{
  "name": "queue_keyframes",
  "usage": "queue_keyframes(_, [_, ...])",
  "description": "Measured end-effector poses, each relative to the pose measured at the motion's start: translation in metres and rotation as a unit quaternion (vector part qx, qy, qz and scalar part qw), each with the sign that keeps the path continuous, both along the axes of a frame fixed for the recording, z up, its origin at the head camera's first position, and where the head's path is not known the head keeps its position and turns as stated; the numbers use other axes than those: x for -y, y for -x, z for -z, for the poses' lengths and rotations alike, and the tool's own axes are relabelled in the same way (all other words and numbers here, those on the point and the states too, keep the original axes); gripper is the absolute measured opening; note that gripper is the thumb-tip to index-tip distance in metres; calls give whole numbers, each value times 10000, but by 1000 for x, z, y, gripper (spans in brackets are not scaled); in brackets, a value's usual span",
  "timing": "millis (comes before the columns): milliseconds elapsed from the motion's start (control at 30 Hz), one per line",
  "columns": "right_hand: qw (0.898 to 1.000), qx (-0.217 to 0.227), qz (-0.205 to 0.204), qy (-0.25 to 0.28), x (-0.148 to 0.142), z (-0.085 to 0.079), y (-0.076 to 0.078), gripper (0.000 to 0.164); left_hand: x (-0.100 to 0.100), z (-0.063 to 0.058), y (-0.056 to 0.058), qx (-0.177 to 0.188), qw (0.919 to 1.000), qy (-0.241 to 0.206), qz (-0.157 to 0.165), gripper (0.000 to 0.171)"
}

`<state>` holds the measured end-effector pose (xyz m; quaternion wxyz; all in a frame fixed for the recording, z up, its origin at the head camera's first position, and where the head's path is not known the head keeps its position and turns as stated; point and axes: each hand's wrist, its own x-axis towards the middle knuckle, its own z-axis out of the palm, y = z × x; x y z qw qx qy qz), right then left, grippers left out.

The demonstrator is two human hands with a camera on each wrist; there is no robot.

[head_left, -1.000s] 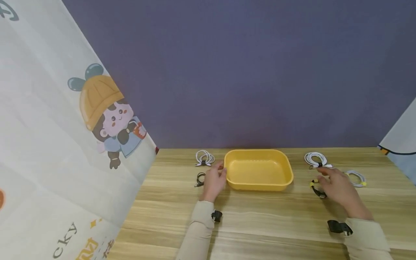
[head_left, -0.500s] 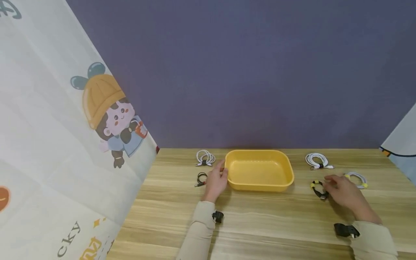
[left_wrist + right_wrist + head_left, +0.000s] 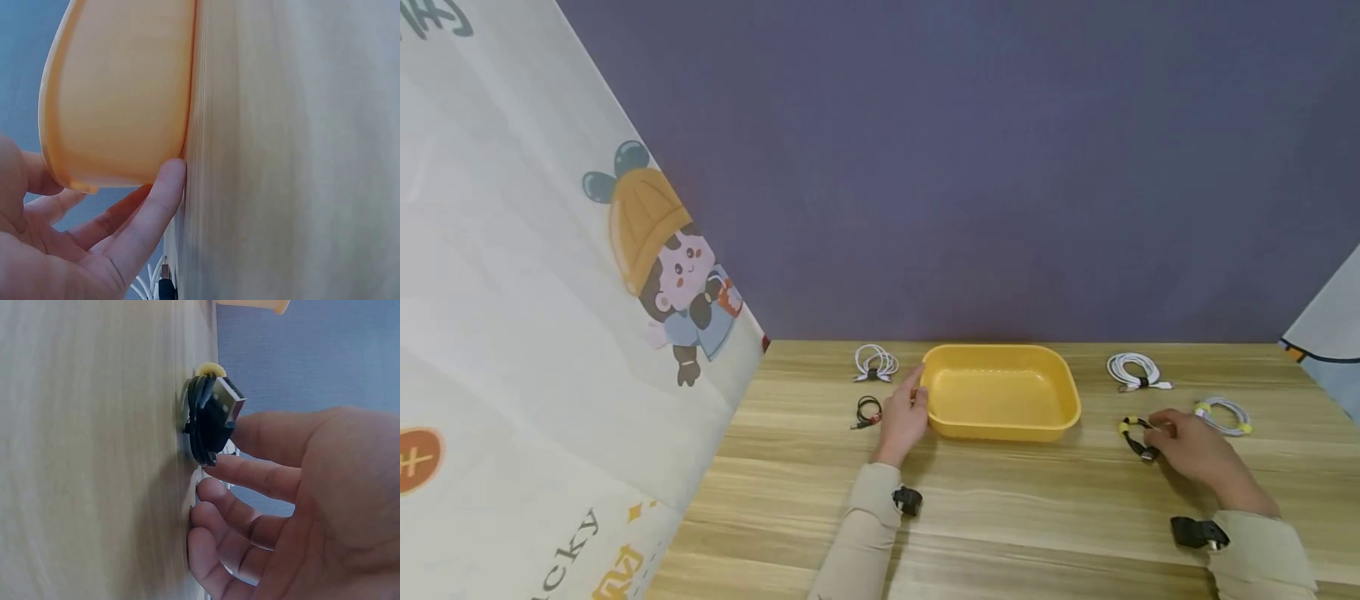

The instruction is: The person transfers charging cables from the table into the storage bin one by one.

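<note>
A yellow plastic basket (image 3: 1004,432) sits on the wooden table. At its left end is my left hand (image 3: 902,423), its lengthened fingers touching the outer wall; in the left wrist view one fingertip (image 3: 170,172) meets the basket's lower edge. My right hand (image 3: 1201,450) pinches the right side of a coiled black USB cable (image 3: 1129,442) with yellow ties, low over the table. In the right wrist view the cable's metal plug (image 3: 229,399) faces the camera and hides the thumb tip, while the index fingertip is at the coil's edge. The other fingers curl loosely below.
Left of the basket lie a white coiled cable (image 3: 876,363) and a small black one (image 3: 868,412). A white coil (image 3: 1133,367) and a grey-white one with yellow ties (image 3: 1225,414) lie at the right. A dark blue panel (image 3: 1000,167) stands behind the table.
My right hand has drawn back from near the white coil and come down at the black cable, its fingers closing on the coil's edge. The left hand stays at the basket.
</note>
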<state>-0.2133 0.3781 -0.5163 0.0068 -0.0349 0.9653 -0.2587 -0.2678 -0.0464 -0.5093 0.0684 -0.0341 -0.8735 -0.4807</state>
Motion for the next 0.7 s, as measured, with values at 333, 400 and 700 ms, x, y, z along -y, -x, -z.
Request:
queue_keyframes(333, [9998, 85, 84, 132, -5, 8, 1, 35, 1, -2, -7, 165, 9991, -384, 51, 45])
queue_keyframes(400, [9998, 102, 83, 158, -6, 9, 1, 35, 1, -1, -7, 183, 9988, -448, 63, 45])
queue_keyframes(700, [9998, -18, 106, 176, -5, 11, -1, 24, 2, 0, -7, 235, 9974, -667, 109, 45])
